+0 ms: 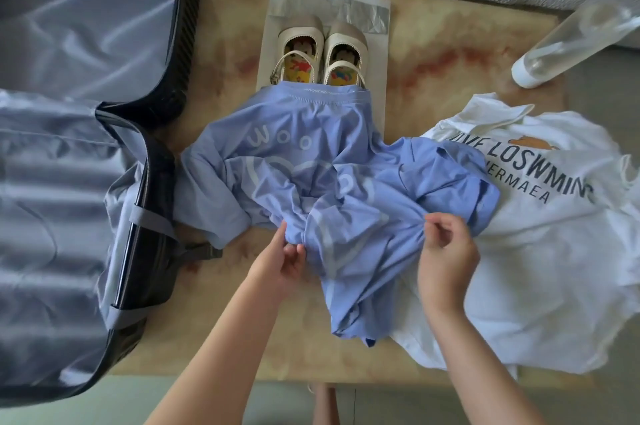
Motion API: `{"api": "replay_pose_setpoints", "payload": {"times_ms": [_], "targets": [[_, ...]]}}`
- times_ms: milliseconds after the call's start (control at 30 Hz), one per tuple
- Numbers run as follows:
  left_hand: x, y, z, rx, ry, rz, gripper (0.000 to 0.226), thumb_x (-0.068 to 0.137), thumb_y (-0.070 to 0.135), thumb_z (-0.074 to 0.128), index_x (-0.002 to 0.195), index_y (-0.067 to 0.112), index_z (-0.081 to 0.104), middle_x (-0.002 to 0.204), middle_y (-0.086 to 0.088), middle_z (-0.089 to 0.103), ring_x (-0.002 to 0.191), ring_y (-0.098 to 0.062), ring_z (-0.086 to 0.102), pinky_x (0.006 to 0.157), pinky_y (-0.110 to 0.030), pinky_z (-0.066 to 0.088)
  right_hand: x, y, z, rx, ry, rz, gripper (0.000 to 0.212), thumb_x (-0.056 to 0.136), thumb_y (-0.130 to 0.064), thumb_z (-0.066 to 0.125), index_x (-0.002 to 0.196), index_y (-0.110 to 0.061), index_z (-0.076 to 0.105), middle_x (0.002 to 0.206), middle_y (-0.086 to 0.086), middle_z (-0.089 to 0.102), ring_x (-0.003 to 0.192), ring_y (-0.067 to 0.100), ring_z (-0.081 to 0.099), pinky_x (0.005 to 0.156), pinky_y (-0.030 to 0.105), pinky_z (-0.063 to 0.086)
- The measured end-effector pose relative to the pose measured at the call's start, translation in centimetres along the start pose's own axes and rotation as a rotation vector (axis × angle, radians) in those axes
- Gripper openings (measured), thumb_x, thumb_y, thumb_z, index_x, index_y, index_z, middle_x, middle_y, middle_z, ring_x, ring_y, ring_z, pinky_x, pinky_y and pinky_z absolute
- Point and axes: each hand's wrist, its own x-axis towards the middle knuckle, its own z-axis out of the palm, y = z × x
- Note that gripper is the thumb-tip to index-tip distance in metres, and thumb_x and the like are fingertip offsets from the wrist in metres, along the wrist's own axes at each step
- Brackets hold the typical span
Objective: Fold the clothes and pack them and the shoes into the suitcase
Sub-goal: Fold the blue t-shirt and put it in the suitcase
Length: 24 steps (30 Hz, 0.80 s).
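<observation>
Both hands, head view, pinch the blue shirt (311, 151) at its bunched near edge, left hand (285, 260) and right hand (446, 251) apart, likely to spread it for folding. It lies crumpled centrally; shoes (302, 38) at 12 o'clock, suitcase (154, 168) open at 9, white shirt (536, 269) at 3.

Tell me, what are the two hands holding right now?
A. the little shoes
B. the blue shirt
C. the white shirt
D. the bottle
B: the left hand and the right hand both pinch the crumpled blue shirt at its near edge, while the white shirt lies untouched beside it.
</observation>
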Motion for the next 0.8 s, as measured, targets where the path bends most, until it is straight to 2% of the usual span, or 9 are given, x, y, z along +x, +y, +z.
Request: {"api": "replay_pose_setpoints", "payload": {"times_ms": [133, 200, 267, 367, 433, 500, 567, 667, 800], "targets": [[-0.6, 0.9, -0.9, -0.042, -0.185, -0.047, 0.022, 0.094, 0.028, 0.056, 0.077, 0.014, 0.059, 0.06, 0.006, 0.046, 0.028, -0.003, 0.029, 0.029, -0.012, 0.031, 1.4, 1.1, -0.8, -0.041, 0.06, -0.01, 0.011, 0.089, 0.001, 0.057, 0.094, -0.004, 0.065, 0.092, 0.013, 0.067, 0.081, 0.029, 0.062, 0.073, 0.021, 0.041], [-0.7, 1.1, -1.5, -0.016, -0.229, -0.038, 0.022, 0.094, 0.027, 0.056, 0.077, 0.014, 0.059, 0.054, 0.006, 0.045, 0.031, -0.003, 0.029, 0.031, -0.012, 0.032, 0.4, 1.0, -0.4, -0.021, 0.02, 0.01, 0.014, 0.09, 0.0, 0.058, 0.102, -0.003, 0.063, 0.097, 0.013, 0.066, 0.085, 0.028, 0.062, 0.071, 0.012, 0.039], [-1.0, 1.1, -1.8, -0.011, -0.205, -0.007, 0.019, 0.093, 0.028, 0.059, 0.08, 0.013, 0.062, 0.053, 0.006, 0.048, 0.032, -0.003, 0.034, 0.036, -0.012, 0.039, -1.6, 0.6, 0.3, 0.069, -0.072, 0.109, 0.03, 0.091, -0.005, 0.061, 0.119, -0.001, 0.053, 0.108, 0.008, 0.059, 0.091, 0.021, 0.059, 0.067, 0.001, 0.039], [-1.5, 0.9, -1.8, -0.014, -0.161, 0.047, 0.023, 0.088, 0.031, 0.065, 0.098, 0.01, 0.067, 0.075, 0.0, 0.062, 0.048, -0.004, 0.048, 0.046, -0.013, 0.05, -4.8, 1.2, 1.4, 0.157, -0.216, 0.329, 0.052, 0.088, -0.016, 0.066, 0.131, -0.006, 0.038, 0.109, 0.0, 0.057, 0.087, 0.011, 0.061, 0.064, 0.002, 0.044], [-1.8, 0.9, -1.9, 0.003, -0.157, 0.12, 0.023, 0.09, 0.028, 0.063, 0.103, 0.01, 0.065, 0.077, -0.001, 0.065, 0.057, -0.006, 0.054, 0.05, -0.013, 0.052, -6.5, 2.4, 2.2, 0.164, -0.305, 0.417, 0.047, 0.084, -0.022, 0.072, 0.122, -0.011, 0.046, 0.094, -0.006, 0.065, 0.083, 0.008, 0.065, 0.066, 0.011, 0.048], [-2.3, 0.9, -2.1, -0.004, -0.162, 0.183, 0.015, 0.092, 0.024, 0.06, 0.098, 0.011, 0.061, 0.067, 0.001, 0.063, 0.054, -0.004, 0.059, 0.051, -0.012, 0.051, -7.7, 3.7, 3.1, 0.101, -0.388, 0.415, 0.038, 0.076, -0.04, 0.075, 0.102, -0.017, 0.059, 0.085, -0.006, 0.069, 0.089, 0.021, 0.064, 0.073, 0.026, 0.049], [-3.0, 1.1, -2.3, -0.034, -0.202, 0.219, 0.017, 0.093, 0.022, 0.058, 0.104, 0.009, 0.057, 0.07, 0.002, 0.06, 0.055, -0.003, 0.062, 0.053, -0.012, 0.052, -8.3, 4.1, 3.8, -0.04, -0.454, 0.381, 0.036, 0.071, -0.053, 0.071, 0.09, -0.023, 0.063, 0.093, -0.005, 0.066, 0.098, 0.026, 0.054, 0.075, 0.027, 0.037], [-3.6, 1.5, -2.8, -0.033, -0.238, 0.287, 0.031, 0.096, 0.02, 0.053, 0.125, 0.009, 0.05, 0.082, 0.0, 0.065, 0.066, -0.005, 0.068, 0.056, -0.014, 0.053, -8.5, 3.5, 4.2, -0.037, -0.374, 0.371, 0.01, 0.081, -0.026, 0.073, 0.082, -0.021, 0.064, 0.1, -0.002, 0.06, 0.102, 0.023, 0.048, 0.077, 0.023, 0.031], [-4.3, 2.1, -3.2, 0.112, -0.208, 0.419, 0.014, 0.096, 0.017, 0.054, 0.109, 0.016, 0.056, 0.082, -0.002, 0.07, 0.071, -0.01, 0.071, 0.057, -0.017, 0.054, -8.6, 1.4, 4.3, 0.259, -0.377, 0.405, 0.013, 0.086, -0.013, 0.068, 0.087, -0.015, 0.056, 0.087, 0.0, 0.063, 0.082, 0.01, 0.061, 0.067, 0.012, 0.044]]}}
